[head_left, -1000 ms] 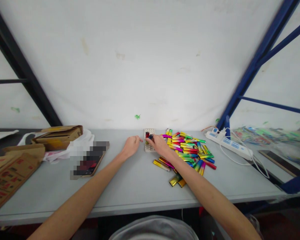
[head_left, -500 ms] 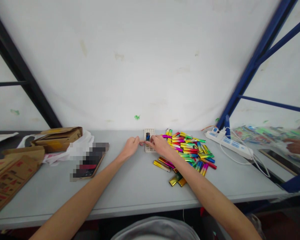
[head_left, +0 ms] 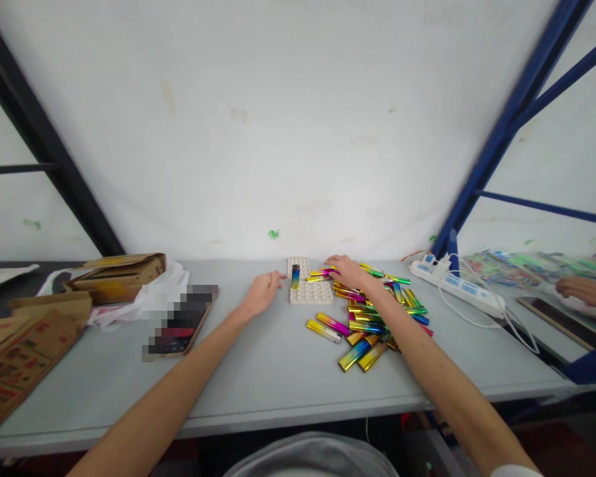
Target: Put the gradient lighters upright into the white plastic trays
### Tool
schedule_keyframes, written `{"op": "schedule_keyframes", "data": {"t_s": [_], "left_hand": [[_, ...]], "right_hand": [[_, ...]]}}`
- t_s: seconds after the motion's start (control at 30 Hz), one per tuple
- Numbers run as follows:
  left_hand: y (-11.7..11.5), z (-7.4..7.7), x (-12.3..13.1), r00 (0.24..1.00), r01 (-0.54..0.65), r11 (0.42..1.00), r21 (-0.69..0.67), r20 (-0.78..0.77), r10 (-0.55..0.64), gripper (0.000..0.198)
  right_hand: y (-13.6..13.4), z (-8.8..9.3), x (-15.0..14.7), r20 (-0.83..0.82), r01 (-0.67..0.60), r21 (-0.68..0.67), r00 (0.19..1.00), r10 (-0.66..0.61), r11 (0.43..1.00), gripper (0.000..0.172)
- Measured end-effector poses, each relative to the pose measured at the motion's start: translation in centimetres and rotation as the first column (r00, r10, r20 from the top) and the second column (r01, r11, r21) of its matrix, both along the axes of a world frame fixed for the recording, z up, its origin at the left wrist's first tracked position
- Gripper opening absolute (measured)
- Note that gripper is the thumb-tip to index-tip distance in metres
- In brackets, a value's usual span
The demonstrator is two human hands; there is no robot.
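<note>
Lighter [head_left: 295, 277] stood upright, apparently steadied by the white tray [head_left: 314, 293]; right hand [head_left: 346, 271] lay over the lighter pile [head_left: 367, 327], grip spread; left hand [head_left: 264, 291] near the tray, grip unclear.

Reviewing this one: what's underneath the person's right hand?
Part of the pile of shiny lighters shows around the right hand: magenta-and-yellow ones just left, more below the wrist. Whatever lies directly beneath the palm is covered.

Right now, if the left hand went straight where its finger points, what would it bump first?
Probably the upright blue-and-yellow lighter: it stands just beyond the left hand, though depth is hard to judge.
</note>
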State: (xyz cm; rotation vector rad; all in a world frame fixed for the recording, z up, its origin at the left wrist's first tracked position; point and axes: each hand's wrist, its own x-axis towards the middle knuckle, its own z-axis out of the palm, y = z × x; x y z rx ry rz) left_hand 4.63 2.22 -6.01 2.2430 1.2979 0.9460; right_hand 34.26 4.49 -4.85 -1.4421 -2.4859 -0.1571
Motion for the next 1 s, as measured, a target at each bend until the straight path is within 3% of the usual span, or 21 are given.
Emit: {"op": "schedule_keyframes", "data": {"t_s": [0.13, 0.33, 0.5, 0.63, 0.73, 0.9, 1.0], "left_hand": [[-0.4, 0.7, -0.2, 1.0, 0.015, 1.0, 0.022, -0.008, -0.015, 0.066], [-0.6, 0.9, -0.1, 0.993, -0.116, 0.993, 0.019, -0.036, 0.116, 0.066], [-0.5, 0.4, 0.3, 0.988, -0.129, 0.991, 0.043, -0.084, 0.133, 0.067], [-0.2, 0.2, 0.3, 0.984, -0.157, 0.985, 0.078, -0.071, 0.162, 0.064], [-0.2, 0.2, 0.2, 0.98, -0.176, 0.982, 0.063, -0.079, 0.181, 0.062], [-0.5, 0.4, 0.4, 0.965, -0.197, 0.978, 0.066, -0.161, 0.205, 0.056], [-0.5, 0.6, 0.4, 0.961, -0.197, 0.978, 0.064, -0.183, 0.205, 0.057]], "right_hand": [[0.1, -0.4, -0.8, -0.025, 0.004, -0.045, 1.0, -0.005, 0.999, 0.025], [-1.0, 0.6, -0.5, -0.134, 0.046, -0.047, 0.99, -0.052, 0.998, 0.018], [-3.0, 2.0, 0.3, -0.386, 0.048, -0.076, 0.92, -0.074, 0.996, 0.023], [-4.7, 3.1, 0.1, -0.72, -0.135, -0.236, 0.689, -0.08, 0.962, 0.038], [-5.5, 3.7, -0.9, -0.861, -0.216, -0.256, 0.494, -0.121, 0.942, 0.038], [-6.4, 4.2, -3.3, -0.959, -0.367, -0.283, 0.134, -0.251, 0.886, 0.037], [-7.0, 4.0, -4.5, -0.944, -0.48, -0.314, 0.064, -0.324, 0.819, 0.034]]}}
